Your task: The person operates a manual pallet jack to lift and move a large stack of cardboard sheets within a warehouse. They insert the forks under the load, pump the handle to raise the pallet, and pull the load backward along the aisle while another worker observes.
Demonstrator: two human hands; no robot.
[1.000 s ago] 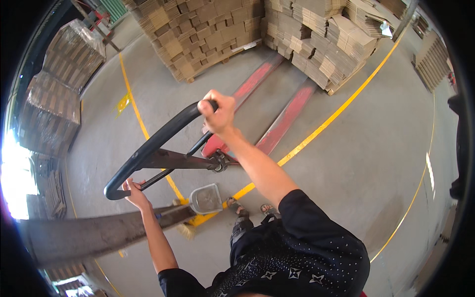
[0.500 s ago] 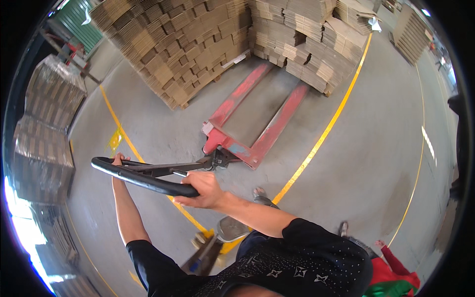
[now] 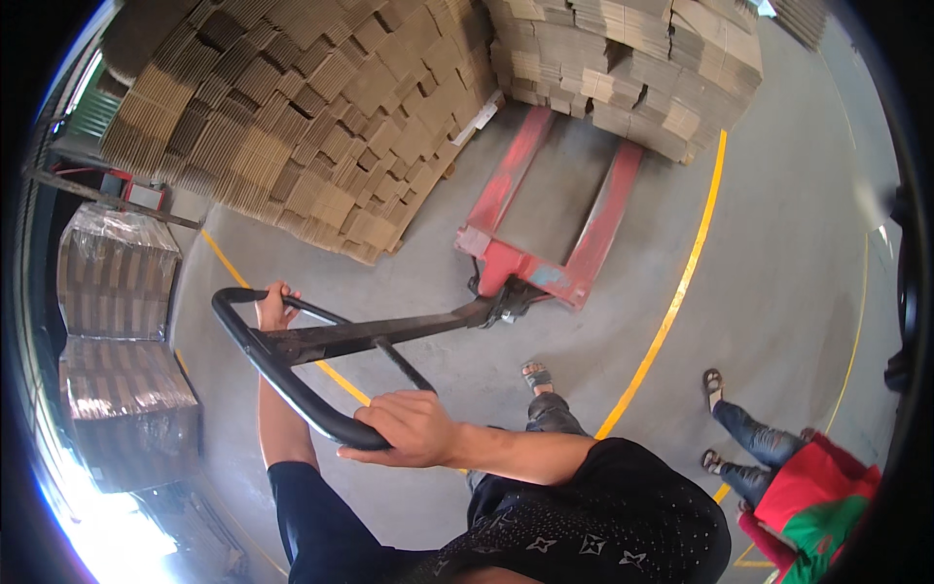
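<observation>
Both my hands grip the black loop handle (image 3: 292, 384) of a red pallet jack (image 3: 501, 258). My left hand (image 3: 276, 306) is closed round the far left part of the loop. Nearer to me, my right hand (image 3: 407, 428) wraps the loop's right corner. A dark steering bar (image 3: 389, 331) runs from the handle to the jack's base. The jack's two worn red forks point away from me, and their far tips reach the foot of a pallet stack of flat brown cardboard (image 3: 642, 78).
A taller stack of flat cardboard (image 3: 321, 127) stands left of the forks. Film-wrapped stacks (image 3: 122, 282) line the left side. Yellow lines (image 3: 671, 302) cross the grey floor. A person in red and green (image 3: 817, 487) walks at the lower right.
The handle has swung, showing its loop more openly, with both hands still on it. The jack and stacks appear shifted in view. The other person has come further into sight at right.
</observation>
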